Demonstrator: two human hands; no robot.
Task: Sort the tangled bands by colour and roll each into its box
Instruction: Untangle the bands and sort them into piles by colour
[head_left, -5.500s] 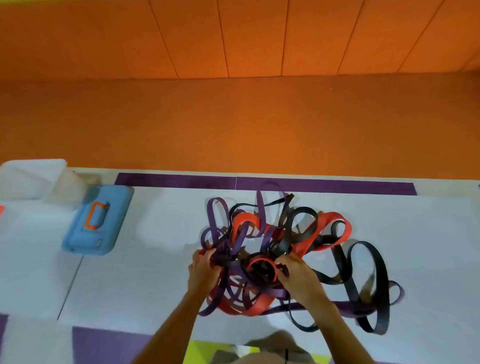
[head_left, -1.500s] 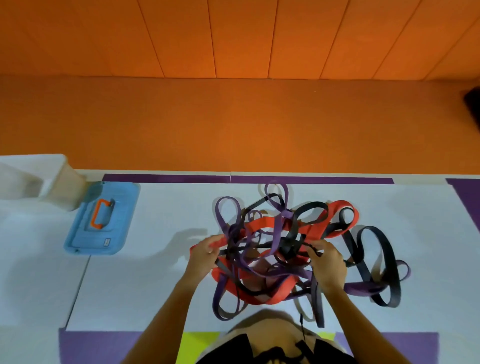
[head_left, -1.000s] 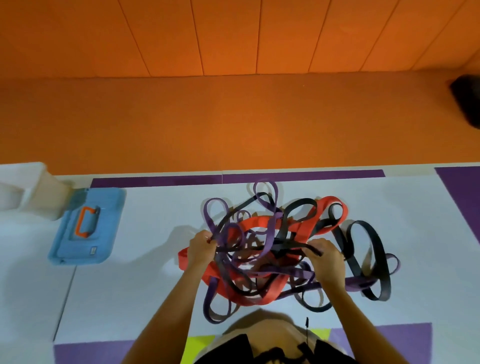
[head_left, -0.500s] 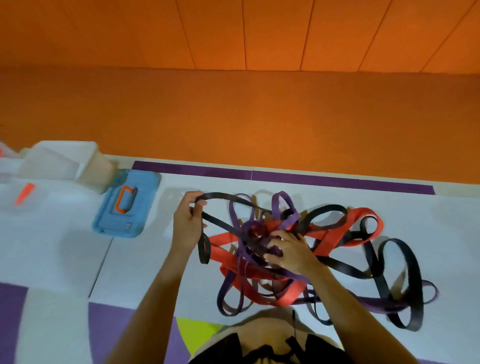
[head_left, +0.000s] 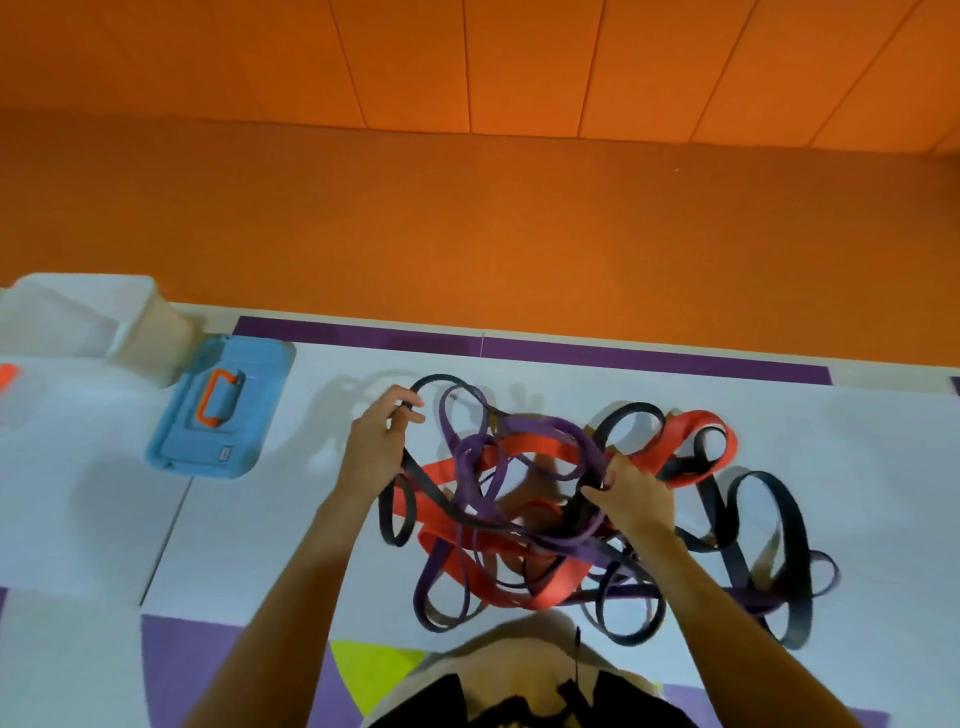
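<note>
A tangle of red bands (head_left: 691, 434), purple bands (head_left: 540, 428) and black bands (head_left: 779, 525) lies on the white mat in front of me. My left hand (head_left: 376, 444) grips a thin black band (head_left: 431, 382) at the heap's left edge and holds a loop of it up. My right hand (head_left: 631, 496) is closed on several strands in the middle of the heap, purple and black among them. A blue box (head_left: 221, 415) with an orange handle lies flat at the left, apart from the bands.
A translucent white bin (head_left: 78, 322) stands behind the blue box at the far left. The white mat (head_left: 571, 384) has purple edging and ends at an orange floor and wall. My knees are at the bottom edge, beneath the heap.
My left hand has drawn a black band out to the left and up from the heap. My right hand has shifted from the heap's right side to its middle.
</note>
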